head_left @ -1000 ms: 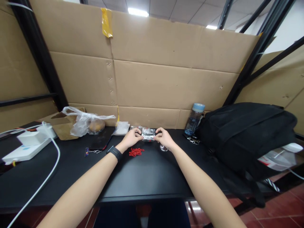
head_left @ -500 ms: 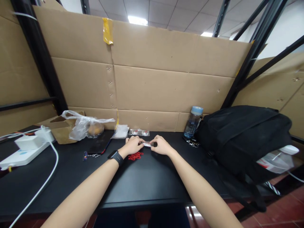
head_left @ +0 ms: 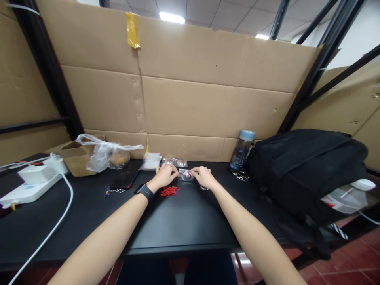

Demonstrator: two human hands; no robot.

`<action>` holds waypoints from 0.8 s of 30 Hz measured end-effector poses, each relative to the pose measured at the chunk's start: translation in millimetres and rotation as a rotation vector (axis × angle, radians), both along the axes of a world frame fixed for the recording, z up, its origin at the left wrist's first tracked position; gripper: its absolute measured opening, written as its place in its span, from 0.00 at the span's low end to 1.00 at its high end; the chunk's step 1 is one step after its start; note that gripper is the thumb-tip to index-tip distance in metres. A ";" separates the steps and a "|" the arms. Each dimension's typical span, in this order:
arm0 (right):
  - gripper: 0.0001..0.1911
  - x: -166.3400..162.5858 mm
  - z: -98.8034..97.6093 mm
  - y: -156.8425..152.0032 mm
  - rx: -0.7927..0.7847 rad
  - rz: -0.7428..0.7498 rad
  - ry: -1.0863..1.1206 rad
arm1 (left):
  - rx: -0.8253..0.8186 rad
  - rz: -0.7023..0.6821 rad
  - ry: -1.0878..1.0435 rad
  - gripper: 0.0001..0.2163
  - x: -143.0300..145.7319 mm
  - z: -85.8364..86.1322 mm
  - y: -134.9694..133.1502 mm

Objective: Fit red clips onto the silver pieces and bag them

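A small clear plastic packet (head_left: 185, 175) with something round and a red bit inside lies between my two hands on the black desk. My left hand (head_left: 165, 176), with a dark watch on its wrist, pinches the packet's left edge. On the other side, my right hand (head_left: 204, 176) has its thumb and finger closed on the right part, by the red bit. A shiny edge shows beneath the right palm, too small to name. Several red cords (head_left: 170, 191) lie bunched just in front of the left hand. Behind the hands are two similar packets (head_left: 181, 163).
White plastic bags (head_left: 152, 161) and a dark phone (head_left: 126, 176) with a charm lie at left. Farther left are a paper bag (head_left: 80, 160), a knotted plastic bag (head_left: 102, 156) and a power strip (head_left: 29, 190). A water bottle (head_left: 241, 150) and black backpack (head_left: 303, 174) stand right.
The packet has turned to show its round face and red bit, where before it looked narrow. My hands have moved slightly apart. The camera view has shifted a little.
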State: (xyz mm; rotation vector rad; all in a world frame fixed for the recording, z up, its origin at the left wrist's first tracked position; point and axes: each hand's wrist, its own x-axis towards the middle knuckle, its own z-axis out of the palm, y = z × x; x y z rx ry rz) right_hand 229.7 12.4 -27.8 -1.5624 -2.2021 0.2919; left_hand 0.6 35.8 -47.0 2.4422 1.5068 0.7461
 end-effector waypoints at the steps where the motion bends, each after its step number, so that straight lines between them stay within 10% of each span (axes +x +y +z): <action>1: 0.14 0.1 0.1 0.1 -0.003 -0.002 0.013 | -0.008 -0.012 -0.003 0.12 0.8 1.4 -1.3; 24: 0.18 -0.7 8.6 -6.2 -0.183 0.090 0.744 | -0.219 -0.120 -0.579 0.13 -0.3 -2.0 7.2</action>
